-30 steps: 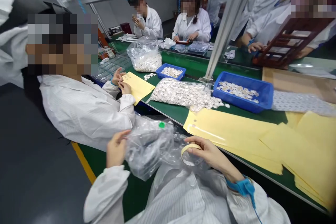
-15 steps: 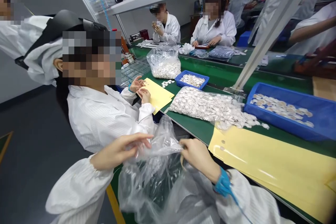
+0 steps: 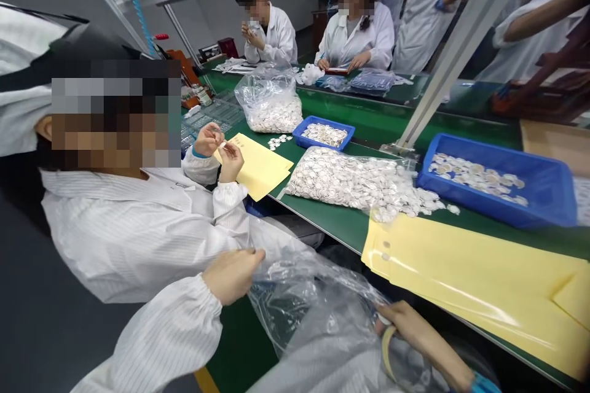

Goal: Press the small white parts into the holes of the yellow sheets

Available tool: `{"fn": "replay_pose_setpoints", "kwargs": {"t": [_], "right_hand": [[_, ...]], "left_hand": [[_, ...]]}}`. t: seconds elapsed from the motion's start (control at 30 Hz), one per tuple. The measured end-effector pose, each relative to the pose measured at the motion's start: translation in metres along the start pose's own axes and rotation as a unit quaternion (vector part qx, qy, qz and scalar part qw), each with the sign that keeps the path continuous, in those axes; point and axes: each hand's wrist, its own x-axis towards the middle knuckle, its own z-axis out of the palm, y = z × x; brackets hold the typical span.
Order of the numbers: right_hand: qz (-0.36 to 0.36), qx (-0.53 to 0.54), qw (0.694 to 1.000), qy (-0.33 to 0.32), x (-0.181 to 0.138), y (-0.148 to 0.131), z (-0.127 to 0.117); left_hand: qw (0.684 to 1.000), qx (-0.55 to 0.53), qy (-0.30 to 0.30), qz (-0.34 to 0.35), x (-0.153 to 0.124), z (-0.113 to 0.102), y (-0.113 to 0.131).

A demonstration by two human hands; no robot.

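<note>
A large transparent plastic bag (image 3: 318, 285) is stretched wide in front of my body, over my lap. My left hand (image 3: 234, 273) is closed on its left edge, knuckles up. On the other side my right hand (image 3: 403, 324) grips the bag's right edge, thumb and fingers pinched together. A pale yellow ring (image 3: 387, 353), resembling a tape roll, shows just below my right hand; whether the fingers touch it I cannot tell. No contents are visible inside the bag.
Beside me on the bench lie a bag of white discs (image 3: 345, 181), spilling at one end, and yellow sheets (image 3: 461, 270). A large blue bin (image 3: 544, 202) and a small blue tray (image 3: 348, 140) hold discs. A co-worker (image 3: 138, 227) sits close on my left.
My hands have moved apart, the right one going right and down, drawing the bunched bag out wide. My left hand has closed on the bag's edge. The view has shifted.
</note>
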Motion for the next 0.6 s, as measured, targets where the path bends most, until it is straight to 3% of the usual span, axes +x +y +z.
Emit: {"fn": "replay_pose_setpoints", "kwargs": {"t": [0.1,0.17,0.23,0.3,0.37,0.43,0.5,0.6], "right_hand": [[-0.004,0.097,0.994,-0.051,-0.008,-0.020,0.005],[-0.023,0.123,0.989,-0.080,-0.015,-0.038,0.008],[-0.049,0.140,0.983,-0.104,-0.018,-0.053,0.010],[-0.073,0.153,0.980,-0.106,-0.018,-0.061,0.013],[-0.086,0.159,0.981,-0.071,-0.017,-0.062,0.015],[-0.082,0.160,0.983,-0.026,-0.017,-0.059,0.015],[-0.072,0.159,0.985,-0.002,-0.019,-0.057,0.015],[-0.098,0.179,0.979,-0.010,-0.024,-0.061,0.016]], "left_hand": [[0.992,-0.089,0.084,-0.025,0.015,0.011,-0.004],[0.971,-0.178,0.154,-0.040,0.036,0.024,-0.004],[0.913,-0.311,0.253,-0.069,0.061,0.035,-0.005],[0.818,-0.451,0.342,-0.104,0.089,0.040,-0.009],[0.754,-0.517,0.380,-0.143,0.113,0.040,-0.014],[0.744,-0.512,0.391,-0.177,0.130,0.035,-0.020],[0.761,-0.461,0.405,-0.210,0.139,0.029,-0.026],[0.780,-0.355,0.448,-0.255,0.144,0.021,-0.037]]}}
